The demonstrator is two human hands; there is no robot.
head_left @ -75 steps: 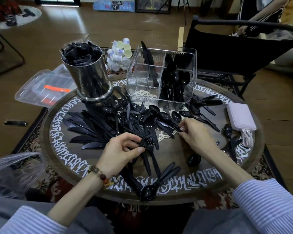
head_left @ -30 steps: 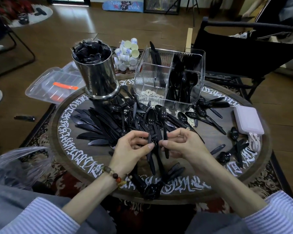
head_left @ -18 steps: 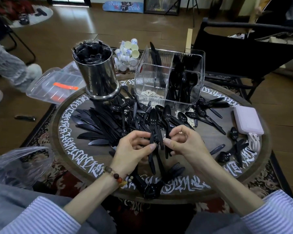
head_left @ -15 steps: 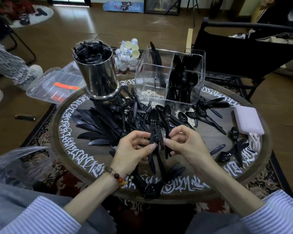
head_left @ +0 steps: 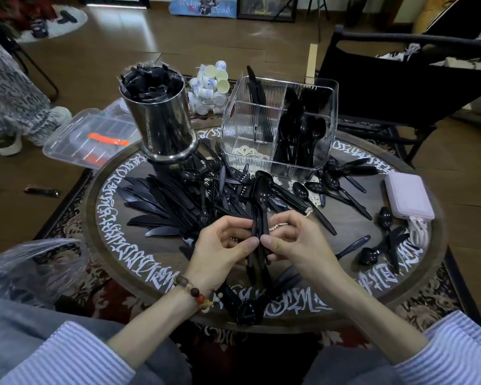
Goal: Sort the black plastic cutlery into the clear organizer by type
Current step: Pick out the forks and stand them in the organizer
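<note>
Round table (head_left: pixel 417 276): left hand (head_left: pixel 220 251), right hand (head_left: pixel 297 243) both pinch spoon bundle (head_left: pixel 260 207); handles toward person, bowls toward clear organizer (head_left: pixel 278 126) beyond.

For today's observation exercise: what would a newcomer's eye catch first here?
Two hands, left hand and right hand, gripping a bundle of black plastic spoons at the round dark table's centre. Behind stand a clear ribbed organizer and a shiny steel canister.

A bundle of black spoons (head_left: pixel 260 207) stands upright, bowls stacked, before the clear organizer (head_left: pixel 278 126) already holding spoons.
</note>
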